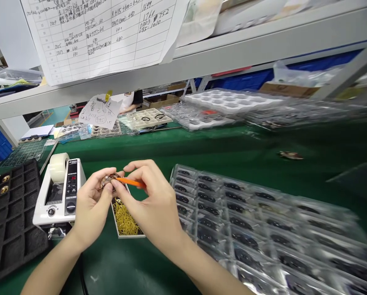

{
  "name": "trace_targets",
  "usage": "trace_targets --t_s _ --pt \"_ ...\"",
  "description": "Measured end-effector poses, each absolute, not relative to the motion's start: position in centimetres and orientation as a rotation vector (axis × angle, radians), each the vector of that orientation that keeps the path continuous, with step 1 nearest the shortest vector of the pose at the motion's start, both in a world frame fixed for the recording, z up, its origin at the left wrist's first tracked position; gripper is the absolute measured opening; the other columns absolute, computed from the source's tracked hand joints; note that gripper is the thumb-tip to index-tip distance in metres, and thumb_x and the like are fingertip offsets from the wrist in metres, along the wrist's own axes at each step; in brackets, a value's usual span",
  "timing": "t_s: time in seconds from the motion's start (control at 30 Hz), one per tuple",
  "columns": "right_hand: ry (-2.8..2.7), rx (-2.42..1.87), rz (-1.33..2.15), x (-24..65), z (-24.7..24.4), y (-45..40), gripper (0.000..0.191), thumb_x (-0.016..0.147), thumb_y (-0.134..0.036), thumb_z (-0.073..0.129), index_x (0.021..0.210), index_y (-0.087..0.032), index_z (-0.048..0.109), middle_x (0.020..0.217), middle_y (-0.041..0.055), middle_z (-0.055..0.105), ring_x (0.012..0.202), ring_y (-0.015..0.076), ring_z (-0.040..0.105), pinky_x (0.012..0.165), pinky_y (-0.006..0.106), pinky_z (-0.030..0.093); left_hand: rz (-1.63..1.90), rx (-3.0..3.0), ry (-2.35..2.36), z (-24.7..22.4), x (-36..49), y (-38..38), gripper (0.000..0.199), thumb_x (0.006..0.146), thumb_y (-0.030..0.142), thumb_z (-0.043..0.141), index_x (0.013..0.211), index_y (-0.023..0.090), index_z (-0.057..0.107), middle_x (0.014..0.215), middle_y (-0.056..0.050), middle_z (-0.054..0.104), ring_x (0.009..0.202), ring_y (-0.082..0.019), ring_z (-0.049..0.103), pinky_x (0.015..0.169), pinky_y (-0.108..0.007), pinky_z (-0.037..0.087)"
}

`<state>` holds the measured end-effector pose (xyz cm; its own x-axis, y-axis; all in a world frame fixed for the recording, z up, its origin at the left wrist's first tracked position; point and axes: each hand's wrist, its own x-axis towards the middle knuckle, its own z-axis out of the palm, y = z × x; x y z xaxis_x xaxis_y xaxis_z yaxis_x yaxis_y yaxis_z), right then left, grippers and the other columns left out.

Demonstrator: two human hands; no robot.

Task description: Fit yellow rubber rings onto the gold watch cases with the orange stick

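Observation:
My left hand [92, 203] pinches a small round bronze-coloured metal piece [109, 180] between thumb and fingers, and the piece shows a dark inner part. My right hand [151, 200] is close by and holds a thin orange-handled tool [132, 183], whose tip reaches the round piece. Just below my hands lies a white-edged box of tangled yellow-gold small parts [124, 219], partly hidden by my right hand.
An electronic tape dispenser [60, 190] stands left of my hands, beside a black foam tray [11, 217] holding gold rings. Clear blister trays of dark parts [247, 221] cover the green bench mat [115, 262] at right. A shelf [171, 65] overhangs the bench.

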<state>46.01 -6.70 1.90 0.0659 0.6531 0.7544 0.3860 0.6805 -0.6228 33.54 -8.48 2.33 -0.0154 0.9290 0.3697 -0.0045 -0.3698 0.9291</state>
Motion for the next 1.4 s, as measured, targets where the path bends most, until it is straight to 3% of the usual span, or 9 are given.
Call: trace_targets --t_s 0.13,0.3,0.47,0.6,0.73,0.87,1.03,1.17,1.4 --pt "-1.595 -0.853 0.347 46.1 1.8 -6.2 0.006 0.083 -0.021 0.062 0.084 -0.022 0.055 0.088 0.0031 0.057 0.076 0.0159 0.059 0.060 0.026 0.049 1.491 1.416 0.980 2.2 33.5 -8.6 0.019 0.091 0.026 0.058 0.109 0.020 0.061 0.102 -0.006 0.071 0.094 -0.020 0.070 0.080 -0.029 0.058" --pt "-1.707 -0.765 0.425 46.6 2.1 -5.4 0.011 0.085 -0.014 0.052 0.077 -0.021 0.052 0.081 0.0023 0.056 0.068 0.0135 0.054 0.054 0.024 0.044 1.410 1.647 1.091 1.8 33.2 -8.4 0.019 0.095 0.026 0.048 0.112 0.023 0.056 0.104 -0.005 0.067 0.094 -0.019 0.066 0.079 -0.029 0.053" --pt "-1.811 -0.688 0.018 46.7 2.0 -5.2 0.013 0.084 -0.009 0.050 0.081 -0.021 0.050 0.080 0.0036 0.059 0.069 0.0153 0.058 0.057 0.026 0.046 1.293 2.096 1.279 3.0 31.9 -7.7 0.017 0.091 0.015 0.050 0.087 0.021 0.066 0.083 -0.003 0.063 0.077 -0.017 0.058 0.071 -0.029 0.045" --pt "-1.661 -0.599 -0.334 46.3 1.6 -6.1 0.020 0.083 -0.008 0.059 0.093 -0.023 0.052 0.078 0.0039 0.062 0.068 0.0156 0.060 0.055 0.025 0.048 1.430 2.005 1.216 3.7 31.7 -7.8 0.013 0.084 0.016 0.060 0.074 0.020 0.068 0.073 -0.001 0.060 0.073 -0.017 0.055 0.068 -0.028 0.043" --pt "-1.592 -0.593 -0.556 46.0 1.2 -6.9 0.022 0.080 -0.007 0.062 0.091 -0.026 0.058 0.076 0.0024 0.064 0.055 0.0121 0.053 0.049 0.025 0.042 1.526 1.547 1.141 3.3 32.3 -7.9 0.005 0.081 0.020 0.067 0.077 0.019 0.064 0.076 -0.001 0.066 0.076 -0.015 0.061 0.073 -0.025 0.048" --pt "-1.605 -0.617 -0.603 45.9 1.4 -6.7 0.020 0.082 -0.008 0.062 0.094 -0.025 0.063 0.086 0.0063 0.070 0.060 0.0137 0.056 0.053 0.027 0.044 1.524 1.341 1.053 3.1 32.6 -8.1 0.014 0.078 0.024 0.072 0.077 0.019 0.059 0.071 0.001 0.067 0.066 -0.012 0.062 0.062 -0.020 0.050" --pt "-1.598 -0.645 -0.576 46.2 1.7 -6.3 0.014 0.086 -0.012 0.057 0.091 -0.024 0.062 0.091 0.0078 0.072 0.055 0.0119 0.054 0.053 0.026 0.045 1.433 1.382 1.017 3.5 33.0 -9.4 0.012 0.085 0.028 0.065 0.092 0.019 0.061 0.068 0.002 0.069 0.058 -0.011 0.064 0.060 -0.020 0.054" --pt "-1.652 -0.560 -0.553 46.6 1.7 -6.2 0.013 0.088 -0.010 0.054 0.094 -0.020 0.061 0.083 0.0080 0.073 0.059 0.0137 0.059 0.053 0.026 0.046 1.449 1.489 1.095 3.5 33.4 -10.4 0.019 0.087 0.024 0.060 0.105 0.019 0.062 0.063 0.002 0.068 0.060 -0.011 0.067 0.059 -0.017 0.055" --pt "-1.717 -0.425 -0.539 47.1 1.6 -5.7 0.012 0.090 -0.009 0.051 0.096 -0.015 0.059 0.080 0.0093 0.074 0.065 0.0148 0.063 0.057 0.026 0.048 1.451 1.617 1.141 3.4 33.4 -10.7 0.019 0.088 0.020 0.057 0.106 0.019 0.064 0.060 0.004 0.067 0.056 -0.008 0.066 0.057 -0.013 0.054"
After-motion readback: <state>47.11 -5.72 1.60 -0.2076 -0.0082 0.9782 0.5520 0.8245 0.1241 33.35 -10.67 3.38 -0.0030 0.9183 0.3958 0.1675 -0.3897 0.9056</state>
